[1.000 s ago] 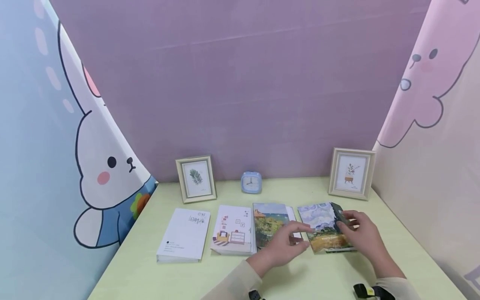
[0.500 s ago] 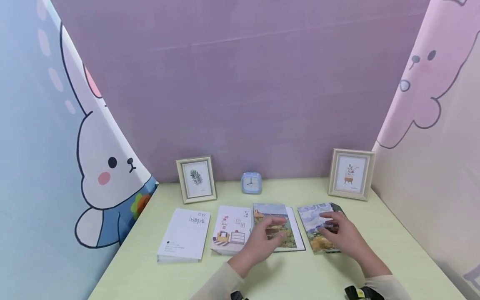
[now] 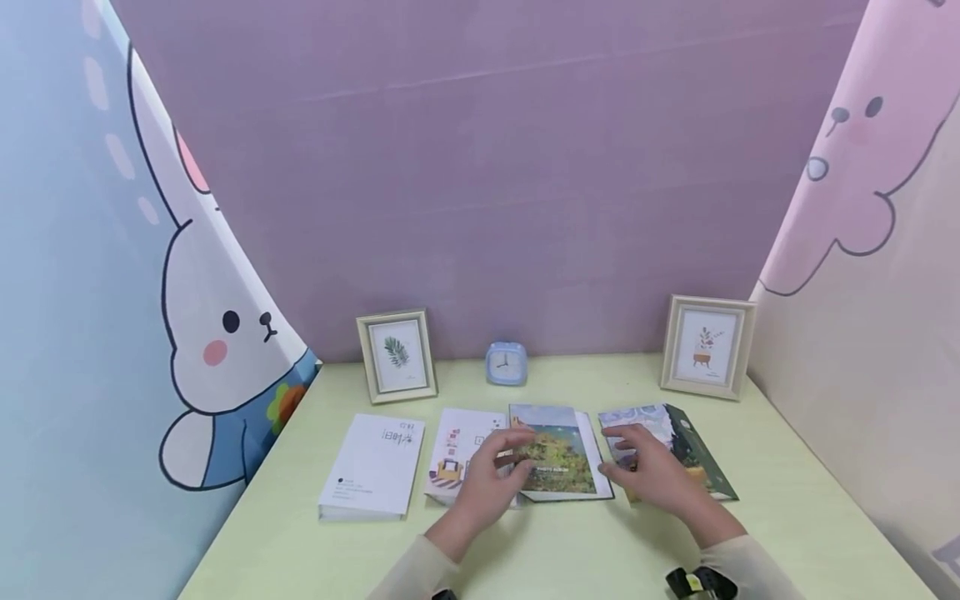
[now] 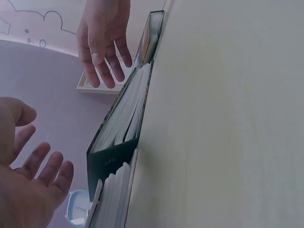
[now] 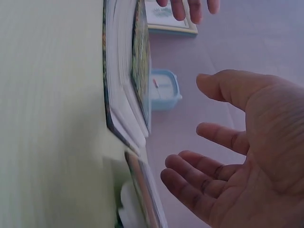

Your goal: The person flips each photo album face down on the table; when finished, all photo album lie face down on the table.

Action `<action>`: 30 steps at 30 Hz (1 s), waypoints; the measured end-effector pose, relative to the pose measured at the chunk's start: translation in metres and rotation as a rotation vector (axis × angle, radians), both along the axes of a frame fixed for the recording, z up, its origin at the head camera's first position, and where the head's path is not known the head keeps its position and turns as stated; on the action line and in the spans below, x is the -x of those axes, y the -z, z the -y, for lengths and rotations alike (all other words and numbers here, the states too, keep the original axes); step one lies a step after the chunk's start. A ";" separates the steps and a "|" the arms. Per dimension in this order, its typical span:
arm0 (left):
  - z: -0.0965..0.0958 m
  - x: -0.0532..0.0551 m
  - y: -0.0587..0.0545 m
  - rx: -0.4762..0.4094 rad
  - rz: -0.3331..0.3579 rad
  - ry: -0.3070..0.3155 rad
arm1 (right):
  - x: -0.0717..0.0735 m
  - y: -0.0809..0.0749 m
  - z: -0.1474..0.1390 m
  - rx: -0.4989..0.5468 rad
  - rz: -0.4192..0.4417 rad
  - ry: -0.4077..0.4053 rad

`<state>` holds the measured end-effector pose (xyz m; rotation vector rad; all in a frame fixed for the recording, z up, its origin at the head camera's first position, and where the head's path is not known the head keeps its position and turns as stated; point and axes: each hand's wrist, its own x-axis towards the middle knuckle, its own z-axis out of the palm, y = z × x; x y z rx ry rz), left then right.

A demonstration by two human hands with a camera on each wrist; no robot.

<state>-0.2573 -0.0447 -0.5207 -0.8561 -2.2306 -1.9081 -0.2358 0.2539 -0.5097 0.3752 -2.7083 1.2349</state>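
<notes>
Four albums lie in a row: a white one with lettering (image 3: pixel 371 467), a white one with a furniture drawing (image 3: pixel 450 454), a photo album with a garden painting (image 3: pixel 562 454), and a landscape-painted album with a dark green spine (image 3: pixel 701 458). My left hand (image 3: pixel 487 479) hovers by the border between the drawing album and the garden album, fingers relaxed and holding nothing. Over the left side of the landscape album is my right hand (image 3: pixel 652 471), thumb and fingers spread apart. The right wrist view shows that palm (image 5: pixel 237 156) away from the album edges.
Behind the row stand a leaf-print frame (image 3: pixel 397 357), a small blue clock (image 3: pixel 506 363) and a potted-plant frame (image 3: pixel 707 347). They sit along the rear of the pale green table (image 3: pixel 570 554), before a purple backdrop.
Both hands have moved left. The right hand has come off the landscape album's right edge, uncovering its green spine; the left has drifted from the garden album toward the drawing album.
</notes>
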 end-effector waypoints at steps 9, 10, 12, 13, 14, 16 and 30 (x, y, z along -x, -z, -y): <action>0.014 0.002 0.010 -0.010 0.089 -0.105 | 0.005 0.004 0.021 -0.067 0.021 -0.033; 0.015 0.002 0.011 -0.005 0.111 -0.104 | 0.005 0.004 0.023 -0.076 0.015 -0.036; 0.017 0.001 0.012 0.008 0.155 -0.101 | 0.005 0.004 0.027 -0.092 0.006 -0.039; 0.018 0.000 0.012 0.020 0.162 -0.098 | 0.005 0.004 0.029 -0.098 0.004 -0.041; 0.018 -0.001 0.012 0.035 0.171 -0.097 | 0.005 0.004 0.030 -0.102 0.010 -0.041; 0.020 -0.003 0.012 0.061 0.181 -0.092 | 0.005 0.006 0.034 -0.103 0.032 -0.034; 0.018 -0.009 0.012 0.157 0.224 -0.047 | 0.002 0.021 0.044 -0.143 0.021 0.010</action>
